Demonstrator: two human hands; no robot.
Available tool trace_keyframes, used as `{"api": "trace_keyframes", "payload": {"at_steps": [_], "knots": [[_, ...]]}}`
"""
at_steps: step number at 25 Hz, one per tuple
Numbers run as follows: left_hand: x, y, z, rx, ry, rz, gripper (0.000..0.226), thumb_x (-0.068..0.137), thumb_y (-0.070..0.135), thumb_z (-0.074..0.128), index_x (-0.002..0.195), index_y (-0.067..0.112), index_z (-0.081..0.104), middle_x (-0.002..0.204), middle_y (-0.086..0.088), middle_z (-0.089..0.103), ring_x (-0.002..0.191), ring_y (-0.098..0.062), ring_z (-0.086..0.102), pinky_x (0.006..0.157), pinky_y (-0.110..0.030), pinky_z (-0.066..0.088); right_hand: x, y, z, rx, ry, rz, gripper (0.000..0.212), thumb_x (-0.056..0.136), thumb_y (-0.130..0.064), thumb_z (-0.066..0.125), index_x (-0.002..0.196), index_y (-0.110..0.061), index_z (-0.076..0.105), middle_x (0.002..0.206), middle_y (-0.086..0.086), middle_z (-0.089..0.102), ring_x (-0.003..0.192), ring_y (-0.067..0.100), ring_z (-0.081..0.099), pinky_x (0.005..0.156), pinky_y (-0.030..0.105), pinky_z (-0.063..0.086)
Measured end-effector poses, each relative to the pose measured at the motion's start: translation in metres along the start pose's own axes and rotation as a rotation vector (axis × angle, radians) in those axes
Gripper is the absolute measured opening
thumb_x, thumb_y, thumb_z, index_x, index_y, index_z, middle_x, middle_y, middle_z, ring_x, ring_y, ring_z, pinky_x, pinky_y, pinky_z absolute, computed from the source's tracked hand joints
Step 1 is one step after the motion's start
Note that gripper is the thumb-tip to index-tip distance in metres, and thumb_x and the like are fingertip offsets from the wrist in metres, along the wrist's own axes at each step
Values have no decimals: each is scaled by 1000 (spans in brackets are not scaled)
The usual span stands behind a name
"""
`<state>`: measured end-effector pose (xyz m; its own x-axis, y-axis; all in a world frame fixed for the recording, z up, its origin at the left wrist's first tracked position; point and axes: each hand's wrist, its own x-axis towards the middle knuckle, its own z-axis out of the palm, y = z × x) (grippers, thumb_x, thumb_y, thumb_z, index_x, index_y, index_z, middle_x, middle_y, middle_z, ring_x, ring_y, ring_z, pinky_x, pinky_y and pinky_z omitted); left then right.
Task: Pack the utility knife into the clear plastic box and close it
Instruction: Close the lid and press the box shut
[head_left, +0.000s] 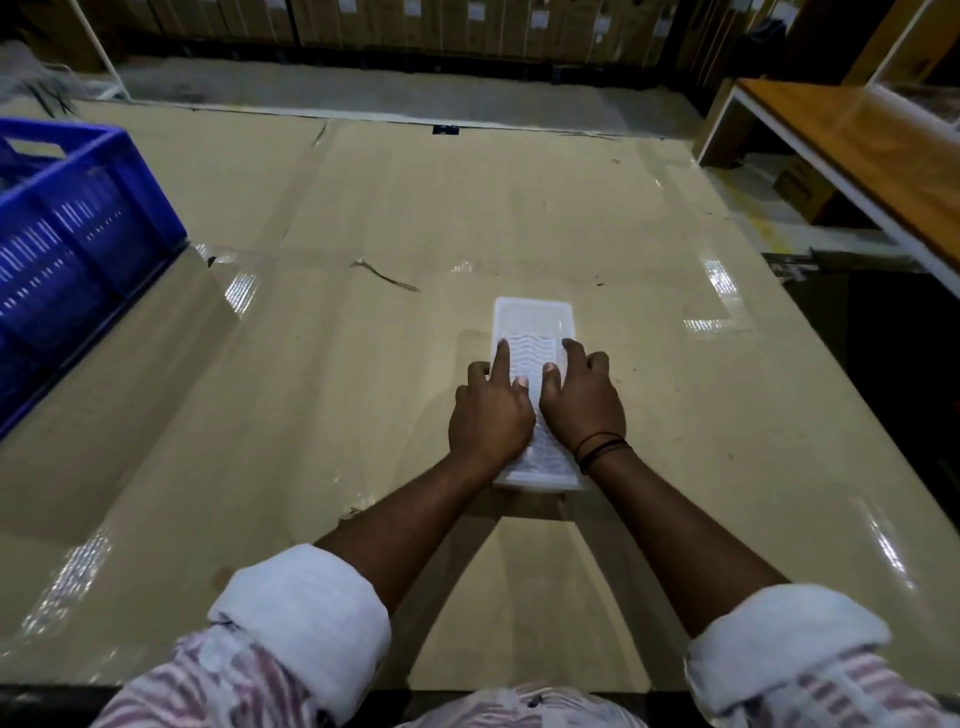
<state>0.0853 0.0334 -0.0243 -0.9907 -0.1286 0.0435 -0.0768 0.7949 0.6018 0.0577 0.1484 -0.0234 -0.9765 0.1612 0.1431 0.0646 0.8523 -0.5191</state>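
On table (311, 364) | clear plastic box (532, 322) lid down | left hand (491, 415), right hand (582, 402) flat on lid, fingers spread, gripping nothing

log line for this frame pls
phase: closing | left hand: flat on box lid | right hand: flat on lid | clear plastic box: on table | knife: unseen

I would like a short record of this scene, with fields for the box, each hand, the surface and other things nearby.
box: clear plastic box, lid on top, lying flat
left hand: left hand pressing on the lid, index finger stretched forward
right hand: right hand pressing on the lid beside it
knife: not visible
surface: glossy beige table
nearby: blue crate at far left, apart from the box
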Motion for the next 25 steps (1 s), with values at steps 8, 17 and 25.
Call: {"api": "trace_keyframes", "payload": {"at_steps": [8,17,25], "knots": [[0,1,3,2,21,-23,60,104,42,35,160,31,19,137,-15,50,108,-35,61,82,-41,50,3,2,4,-31,30,-24,49,97,-32,47,143,-18,44,120,20,49,89,44,62,76,43,51],[-2,2,0,-130,-5,-127,57,102,48,37,157,41,21,118,-12,48,91,-33,64,70,-33,41,6,3,2,-64,-44,-56,52,98,-36,43,147,-18,38,123,19,45,88,40,62,73,37,48],[-6,6,-3,-155,-28,-151,55,104,47,33,157,42,17,123,-17,54,101,-35,62,79,-37,44,5,1,-3,-88,-109,-63,54,100,-36,40,150,-18,33,128,19,44,90,39,62,77,38,49]]}}
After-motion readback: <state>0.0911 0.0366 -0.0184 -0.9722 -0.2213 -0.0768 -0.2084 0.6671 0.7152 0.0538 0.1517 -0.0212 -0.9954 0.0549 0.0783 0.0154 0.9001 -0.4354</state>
